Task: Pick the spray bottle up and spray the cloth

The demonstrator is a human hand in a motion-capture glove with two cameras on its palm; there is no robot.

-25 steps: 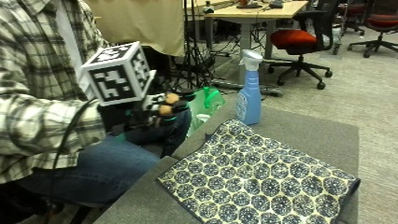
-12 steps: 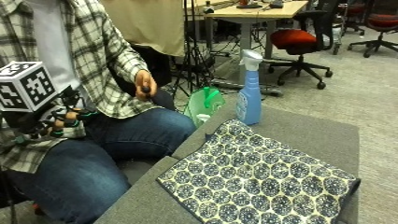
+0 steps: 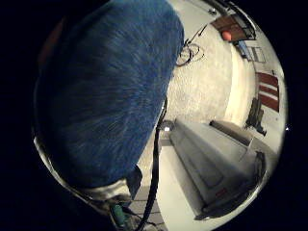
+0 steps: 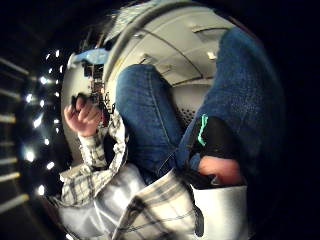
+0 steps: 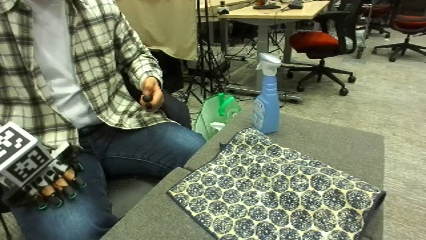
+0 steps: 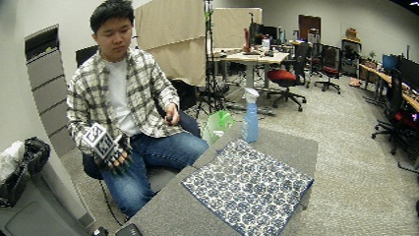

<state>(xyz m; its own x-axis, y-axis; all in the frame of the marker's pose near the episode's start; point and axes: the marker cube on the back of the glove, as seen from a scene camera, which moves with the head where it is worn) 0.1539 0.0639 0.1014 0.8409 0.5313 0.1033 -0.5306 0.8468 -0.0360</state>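
A blue spray bottle [image 5: 267, 95] with a white trigger head stands upright at the far edge of the grey table [image 5: 336, 142]. In front of it a blue-and-white patterned cloth [image 5: 279, 192] lies flat. My gloved right hand [image 5: 50, 187] hangs low beside my right thigh, far left of the table, fingers loosely curled with nothing in them. Both palm views are filled by blue jeans [image 3: 106, 91]. The wide view shows the bottle [image 6: 250, 122], the cloth [image 6: 249, 189] and the hand [image 6: 114, 157] the same way. My bare left hand [image 5: 152, 97] holds a small dark object over my lap.
A green bag [image 5: 216, 114] sits on the floor between my knees and the table's far corner. A desk and a red office chair [image 5: 323, 42] stand behind. A dark flat device [image 6: 129, 230] lies at the table's near corner.
My right hand has dropped from chest height near the table's edge down and left to beside my thigh. Bottle and cloth have not moved.
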